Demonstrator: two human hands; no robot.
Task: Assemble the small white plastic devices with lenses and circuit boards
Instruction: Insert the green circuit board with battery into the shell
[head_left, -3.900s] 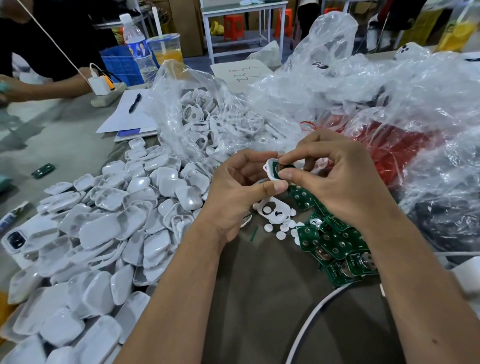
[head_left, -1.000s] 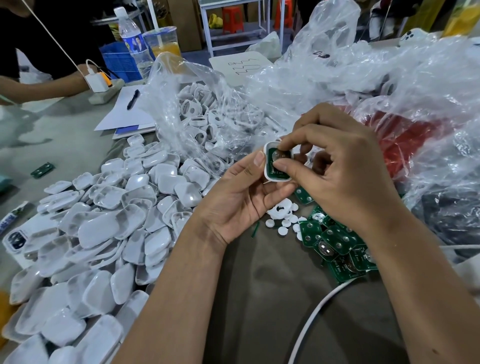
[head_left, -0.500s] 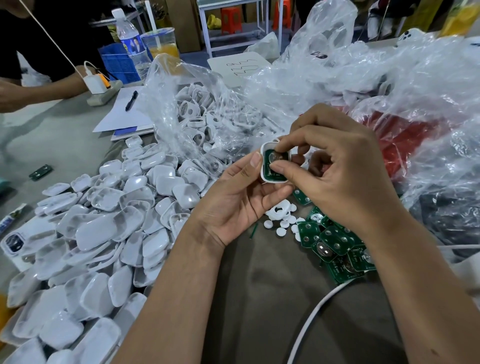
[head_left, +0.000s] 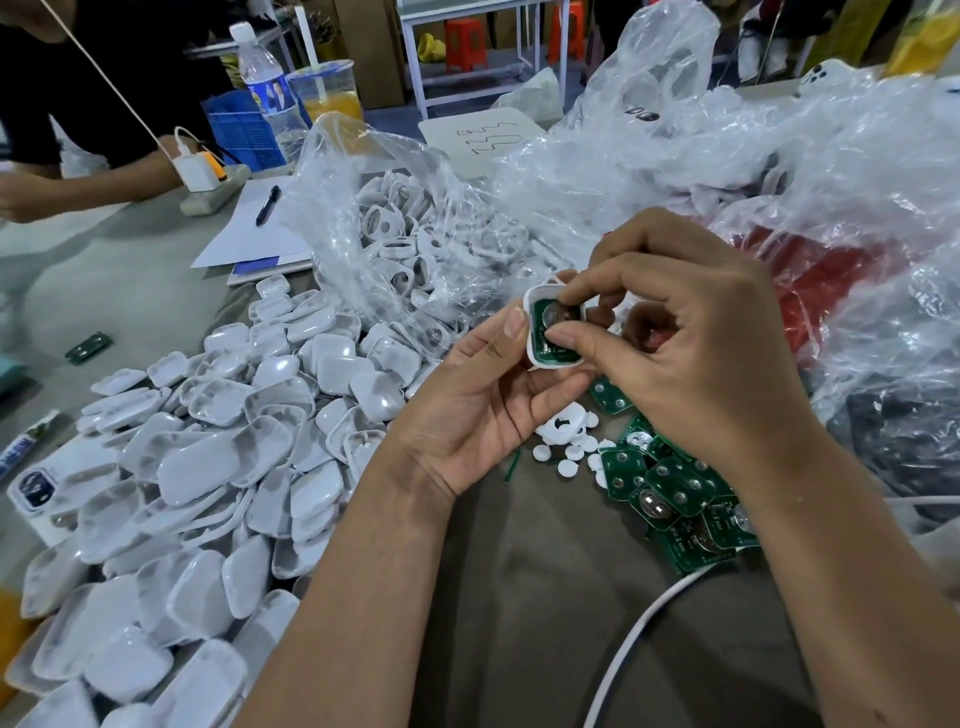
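We see a white shell (head_left: 530, 332) with a green board (head_left: 545, 349) seated in it, held above the bench (head_left: 519, 597). The left hand (head_left: 467, 410) grips the shell's edge, while the right hand (head_left: 691, 353) pinches the board with thumb and forefinger. Loose boards (head_left: 670, 499) lie below the right hand, a heap of shells (head_left: 208, 467) to the left.

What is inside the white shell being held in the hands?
Inside the white shell, gripped by the left hand, sits a green circuit board carrying a round metallic part. The right hand pinches it at two edges, its fingertips hiding those spots.
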